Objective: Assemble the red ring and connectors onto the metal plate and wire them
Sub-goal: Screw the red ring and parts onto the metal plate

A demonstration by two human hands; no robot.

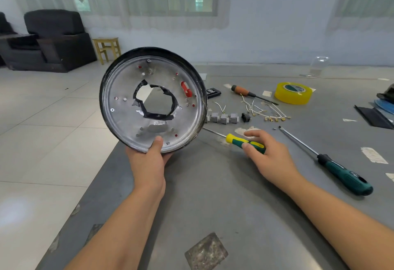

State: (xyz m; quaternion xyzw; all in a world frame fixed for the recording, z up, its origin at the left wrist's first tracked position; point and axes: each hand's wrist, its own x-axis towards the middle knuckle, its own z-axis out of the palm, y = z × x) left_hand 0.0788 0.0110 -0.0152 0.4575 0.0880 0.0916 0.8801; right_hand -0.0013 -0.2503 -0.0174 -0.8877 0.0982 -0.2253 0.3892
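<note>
We hold the plate (119, 99) up off the table (213, 195) with our left hand (149, 163), which grips its lower rim: the thumb presses on the silver inner face, the other fingers are hidden behind. The plate stands nearly upright above that hand, tilted so its inner face looks toward us, its black rim all around. A ragged hole edged with black tape sits in its middle, and through small holes and one slot (186, 89) on the right side we see red showing from behind.

Just right of the plate, on the table, lies a row of grey connectors (222, 118), with a small black part (246, 117) beside them and a loose bunch of white wires (262, 109) with brass terminals farther right. An orange-handled screwdriver (245, 92) lies beyond them, and a yellow tape roll (293, 93) stands to its right.

Our right hand (270, 154) rests on the table to the right of the plate, its thumb and fingers loosely curled about the handle of a yellow-green screwdriver (245, 141). Its long axis runs left to right, the shaft pointing left, the tip hidden behind the plate's lower rim.

Farther right a long dark-green screwdriver (341, 173) lies apart from the hand, on a diagonal, its flat tip pointing up and left, its handle toward the near right.
</note>
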